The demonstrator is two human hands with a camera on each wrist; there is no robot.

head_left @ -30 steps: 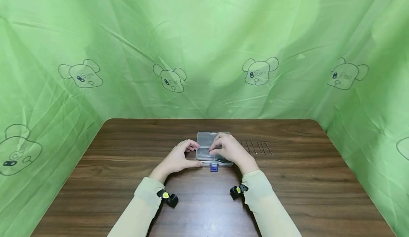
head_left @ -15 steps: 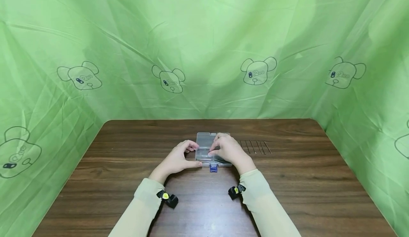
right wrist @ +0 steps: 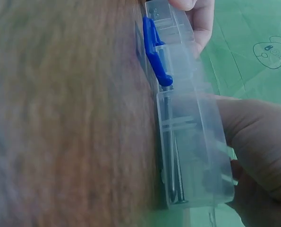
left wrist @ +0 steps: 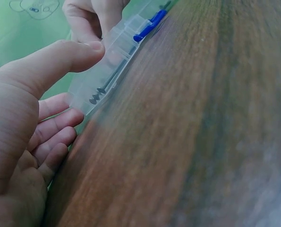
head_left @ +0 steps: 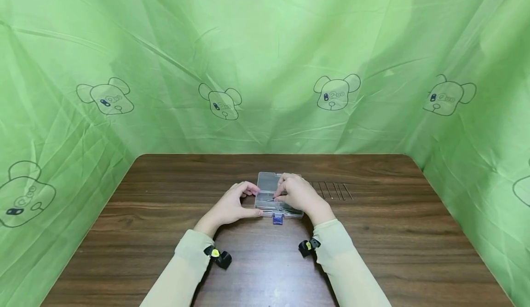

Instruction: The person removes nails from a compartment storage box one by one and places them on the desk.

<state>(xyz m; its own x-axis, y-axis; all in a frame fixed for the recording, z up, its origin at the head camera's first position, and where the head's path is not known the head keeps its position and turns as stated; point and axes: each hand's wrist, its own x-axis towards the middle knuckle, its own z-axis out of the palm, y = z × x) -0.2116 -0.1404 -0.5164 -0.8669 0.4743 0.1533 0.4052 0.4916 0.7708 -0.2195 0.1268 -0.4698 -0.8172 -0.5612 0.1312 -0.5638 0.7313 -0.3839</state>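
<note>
A clear plastic compartment box (head_left: 265, 195) with a blue latch (head_left: 278, 219) lies open on the table. Several nails (right wrist: 174, 156) lie in its front compartments. At its left end, my left hand (head_left: 229, 205) holds the box, thumb at the front corner and fingers near the back of that end. My right hand (head_left: 301, 194) is over the middle of the box, its thumb and forefinger pinching a thin nail (head_left: 270, 199) whose tip points left. In the right wrist view, the box wall partly hides the right fingertips.
Several more nails (head_left: 334, 191) are laid out in a row on the wooden table (head_left: 165, 187), just right of the box. Green cloth (head_left: 265, 67) with printed bear heads hangs around the table's back and sides.
The thin nail at the right fingertips now shows over the box, where it was hardly visible before. The box has shifted slightly; the left hand stays at its end.
</note>
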